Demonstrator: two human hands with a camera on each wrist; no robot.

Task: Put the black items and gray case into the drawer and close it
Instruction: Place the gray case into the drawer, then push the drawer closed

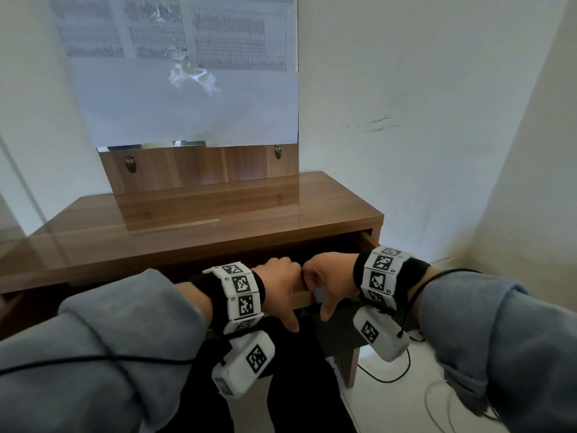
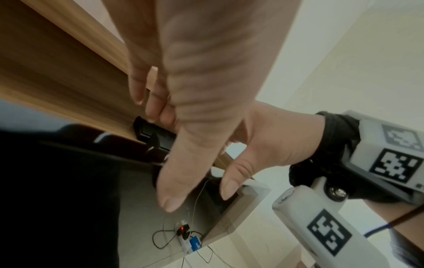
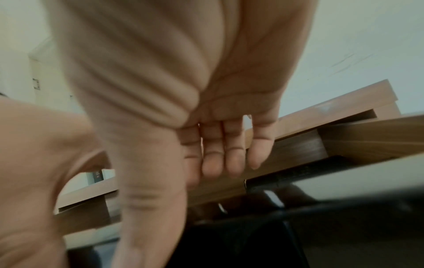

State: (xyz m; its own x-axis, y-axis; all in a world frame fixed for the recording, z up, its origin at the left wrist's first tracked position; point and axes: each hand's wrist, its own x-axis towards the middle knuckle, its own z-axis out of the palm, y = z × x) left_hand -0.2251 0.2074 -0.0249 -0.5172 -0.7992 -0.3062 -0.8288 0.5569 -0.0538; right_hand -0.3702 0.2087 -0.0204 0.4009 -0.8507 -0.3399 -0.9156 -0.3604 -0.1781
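my left hand [image 1: 278, 284] and right hand [image 1: 324, 281] sit side by side at lower centre, fingers curled over the front edge of the drawer [image 1: 301, 297], thumbs hanging below. it stands partly open under the desk top [image 1: 218, 226] (its inside is too dark to make out any black items or gray case).

The head camera looks forward and down from above the wooden bench [image 1: 193, 226], taking in both wrists at the drawer [image 1: 301, 297] front and the wall behind. The left wrist camera sits right under the left hand [image 2: 206, 90], looking up along it at the drawer edge, very close. The right wrist camera does likewise beneath the right hand [image 3: 183, 81]. All three share the drawer front.
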